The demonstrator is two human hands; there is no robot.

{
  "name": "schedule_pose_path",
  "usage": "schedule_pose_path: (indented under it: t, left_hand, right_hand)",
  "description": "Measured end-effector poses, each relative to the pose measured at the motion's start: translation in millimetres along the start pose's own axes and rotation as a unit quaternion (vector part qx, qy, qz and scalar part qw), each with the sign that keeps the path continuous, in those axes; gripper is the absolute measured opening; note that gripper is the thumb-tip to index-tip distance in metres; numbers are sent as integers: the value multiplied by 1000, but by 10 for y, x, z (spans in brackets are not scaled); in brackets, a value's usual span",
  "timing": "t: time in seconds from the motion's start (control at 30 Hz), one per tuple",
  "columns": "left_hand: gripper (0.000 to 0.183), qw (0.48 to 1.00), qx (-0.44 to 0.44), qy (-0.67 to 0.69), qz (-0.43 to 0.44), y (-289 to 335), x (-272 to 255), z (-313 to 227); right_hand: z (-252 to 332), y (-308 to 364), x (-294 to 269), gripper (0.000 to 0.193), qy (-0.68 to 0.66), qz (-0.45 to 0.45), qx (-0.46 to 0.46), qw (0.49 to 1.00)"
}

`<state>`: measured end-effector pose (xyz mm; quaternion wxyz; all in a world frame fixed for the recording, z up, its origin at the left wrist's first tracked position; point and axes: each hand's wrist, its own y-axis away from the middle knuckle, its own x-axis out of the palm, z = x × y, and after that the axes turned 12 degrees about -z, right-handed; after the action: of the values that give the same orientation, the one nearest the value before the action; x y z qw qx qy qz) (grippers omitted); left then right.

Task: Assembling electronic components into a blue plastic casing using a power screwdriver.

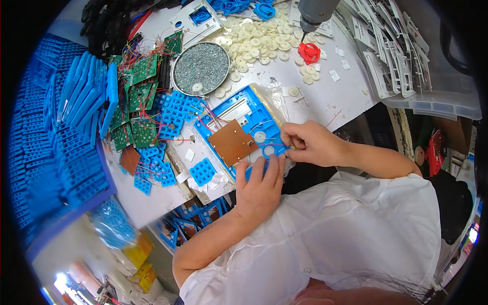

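Note:
A blue plastic casing (264, 115) lies open-side up on the table before me. A brown circuit board (233, 143) sits inside it, beside a round whitish disc (260, 136) and thin wires. My left hand (258, 190) rests at the casing's near edge, fingers stretched out and a little apart over the rim. At the casing's right corner, my right hand (312, 144) is closed in a pinch. Thin wires run up to those fingertips, but what they pinch is too small to make out.
A round dish of screws (201, 68) stands beyond the casing, near piled cream discs (256, 43). Green circuit boards (144, 96) and blue casings (84, 96) crowd the left. A power screwdriver (311, 18) hangs above a red piece (308, 52). White plastic parts (381, 56) fill a right-hand bin.

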<state>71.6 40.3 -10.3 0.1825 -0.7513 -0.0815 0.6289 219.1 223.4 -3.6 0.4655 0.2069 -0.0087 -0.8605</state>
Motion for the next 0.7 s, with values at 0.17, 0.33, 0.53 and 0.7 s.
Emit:
schedule_pose_path:
  t: [0.17, 0.33, 0.53, 0.7]
  left_hand:
    - [57, 990, -71, 117, -18, -28, -117, 135]
    - [50, 957, -181, 156, -164, 159, -163, 430]
    - [39, 965, -182, 104, -160, 107, -66, 559]
    - [35, 966, -187, 102, -144, 92, -3, 574]
  right_hand:
    - [30, -52, -149, 16, 29, 6, -23, 999]
    - [127, -392, -141, 14, 165, -140, -257, 942]
    - [305, -1046, 481, 15, 287, -200, -351, 869]
    - [283, -1236, 725, 14, 347, -187, -324, 860]
